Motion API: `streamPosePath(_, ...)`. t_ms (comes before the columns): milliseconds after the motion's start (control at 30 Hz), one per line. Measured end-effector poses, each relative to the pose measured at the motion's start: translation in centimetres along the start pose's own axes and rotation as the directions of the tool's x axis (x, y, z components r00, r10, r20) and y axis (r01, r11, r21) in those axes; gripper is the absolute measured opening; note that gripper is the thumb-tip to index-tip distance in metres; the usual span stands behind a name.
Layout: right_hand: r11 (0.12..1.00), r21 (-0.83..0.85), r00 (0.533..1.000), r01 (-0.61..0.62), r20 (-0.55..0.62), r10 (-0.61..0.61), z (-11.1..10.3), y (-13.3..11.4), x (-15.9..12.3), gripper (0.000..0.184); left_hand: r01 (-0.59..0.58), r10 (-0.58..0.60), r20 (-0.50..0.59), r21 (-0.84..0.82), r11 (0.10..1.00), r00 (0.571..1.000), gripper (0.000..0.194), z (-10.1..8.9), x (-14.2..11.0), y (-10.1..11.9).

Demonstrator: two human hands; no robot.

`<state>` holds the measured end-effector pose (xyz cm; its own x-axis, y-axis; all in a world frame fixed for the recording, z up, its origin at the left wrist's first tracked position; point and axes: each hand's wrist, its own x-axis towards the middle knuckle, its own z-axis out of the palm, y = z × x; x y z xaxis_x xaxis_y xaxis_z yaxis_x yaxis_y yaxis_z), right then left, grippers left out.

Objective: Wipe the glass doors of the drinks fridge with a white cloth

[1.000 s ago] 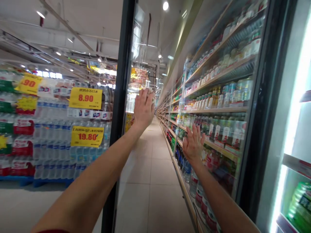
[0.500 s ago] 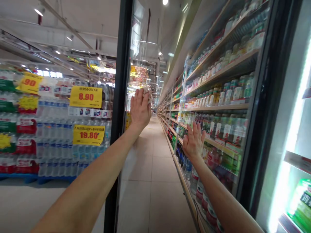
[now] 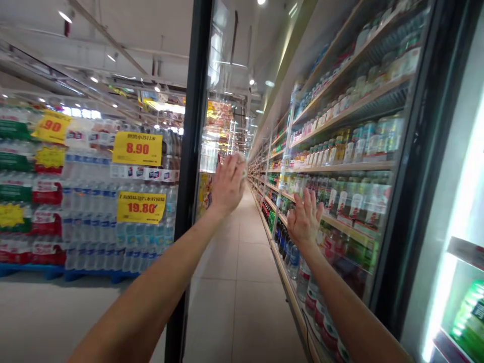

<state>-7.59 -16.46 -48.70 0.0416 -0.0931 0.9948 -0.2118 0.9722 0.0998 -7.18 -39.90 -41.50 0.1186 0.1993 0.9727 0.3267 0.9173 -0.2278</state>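
In front of me is a glass door [image 3: 221, 312] with a black frame, standing open. My left hand [image 3: 229, 185] presses a crumpled whitish cloth [image 3: 242, 165] against the pane left of its middle; most of the cloth is hidden behind the fingers. Lower on the right side of the pane, my right hand [image 3: 304, 218] is held against the glass. Its fingers are spread and nothing shows in it.
Bottled drinks on long shelves [image 3: 340, 166] show through the pane, beside a tiled aisle [image 3: 242, 252]. Packs of bottles [image 3: 91, 217] with yellow price signs [image 3: 137, 148] are stacked at left. A lit cooler interior with a green package [image 3: 469, 312] is at right.
My left hand has moved down and slightly to the right across the glass with the cloth. My right hand stays in nearly the same place on the pane.
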Motion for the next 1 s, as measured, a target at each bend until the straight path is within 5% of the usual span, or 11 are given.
streamPosePath(67,1.000,0.009,1.000,-0.013,0.016,0.013,0.0,0.0,0.0,0.047,0.122,-0.121,-0.048,0.003,0.993,0.991,0.041,-0.4,0.0,-1.6)
streamPosePath(133,1.000,0.013,1.000,-0.016,0.019,0.015,0.1,0.0,-0.1,0.048,0.121,-0.121,-0.066,-0.001,0.993,0.990,0.041,-0.4,-0.9,-1.2)
streamPosePath(233,1.000,0.007,1.000,-0.013,0.009,0.013,0.2,0.0,0.0,0.048,-0.130,0.130,0.000,-0.014,0.991,0.991,0.040,0.2,-3.8,2.2)
streamPosePath(333,1.000,-0.002,1.000,-0.003,-0.002,0.003,0.2,0.0,0.1,0.047,-0.453,0.457,0.127,-0.064,0.889,0.880,0.043,0.6,-6.6,5.5)
streamPosePath(400,1.000,-0.004,1.000,0.003,0.001,-0.003,0.2,-0.1,0.1,0.047,-0.542,0.549,0.173,-0.091,0.835,0.818,0.044,0.3,-7.5,5.6)
streamPosePath(467,1.000,0.001,1.000,0.000,0.007,0.000,0.2,-0.1,0.1,0.047,-0.467,0.472,0.172,-0.070,0.881,0.865,0.044,-0.4,-7.4,3.9)
streamPosePath(567,1.000,0.006,1.000,-0.010,0.017,0.010,0.1,-0.1,0.1,0.048,-0.106,0.105,0.060,0.000,0.994,0.993,0.044,-1.4,-6.5,-0.2)
streamPosePath(667,1.000,0.009,0.999,-0.021,0.026,0.021,0.0,-0.1,0.1,0.048,0.045,-0.045,0.018,-0.001,0.999,0.999,0.047,-1.8,-6.6,-1.8)
streamPosePath(833,0.999,0.040,0.999,-0.036,0.023,0.035,-0.1,-0.1,0.1,0.047,-0.176,0.185,0.168,-0.067,0.982,0.968,0.048,-0.7,-7.7,3.5)
streamPosePath(1000,0.926,0.374,0.998,0.055,-0.057,-0.036,-1.1,-2.2,0.1,0.050,-0.123,0.144,0.143,-0.141,0.982,0.979,0.055,1.6,-3.8,7.7)
